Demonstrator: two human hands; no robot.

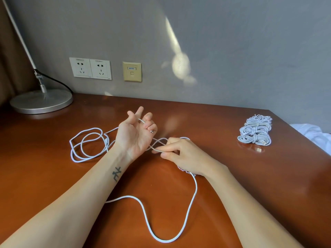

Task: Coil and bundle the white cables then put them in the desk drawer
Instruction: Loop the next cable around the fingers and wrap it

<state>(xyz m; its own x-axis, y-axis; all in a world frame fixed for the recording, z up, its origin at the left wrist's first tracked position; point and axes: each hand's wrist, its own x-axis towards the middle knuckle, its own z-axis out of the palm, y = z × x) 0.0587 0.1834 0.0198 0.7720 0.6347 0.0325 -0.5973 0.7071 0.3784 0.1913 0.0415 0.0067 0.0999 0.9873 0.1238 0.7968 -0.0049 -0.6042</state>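
While starting the coil, gripping the plug end of the white cable [196,187] in the left hand [136,130], palm up, fingers curled round it, likely serving as the anchor to wind against. Pinching the next stretch between thumb and fingertips of the right hand [180,153], just right of the left wrist, probably forming a crossed turn. Leaving slack lying on the desk [232,185]: loose loops at left, one long run trailing near, presumably for feeding without snagging. Parking finished bundles [255,131] stacked far right, well apart from the work, likely avoiding tangles. Not seeing any drawer in view, so judging nothing stowed yet. Lamp base [41,102] sitting far left, away from the loops.
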